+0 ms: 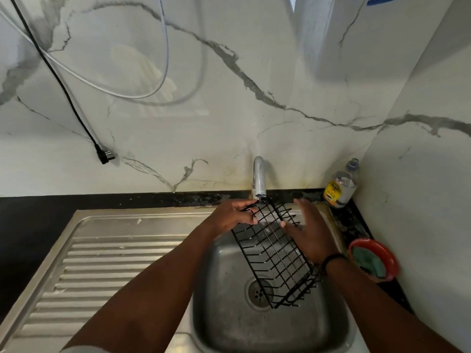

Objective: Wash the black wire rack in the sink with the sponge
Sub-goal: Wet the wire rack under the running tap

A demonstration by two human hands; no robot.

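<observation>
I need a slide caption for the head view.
Left hand grips black wire rack under tap; right hand rubs it.

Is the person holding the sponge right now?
No, the green sponge sits in the red bowl beside the sink, while the left hand grips the black wire rack.

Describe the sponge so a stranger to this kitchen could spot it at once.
Start at the steel sink and look past its right rim, on the dark counter by the side wall. There sits a small red bowl, nearer the camera than the clear bottle in the corner. The sponge is the green pad inside that bowl, the only green thing around.
</observation>
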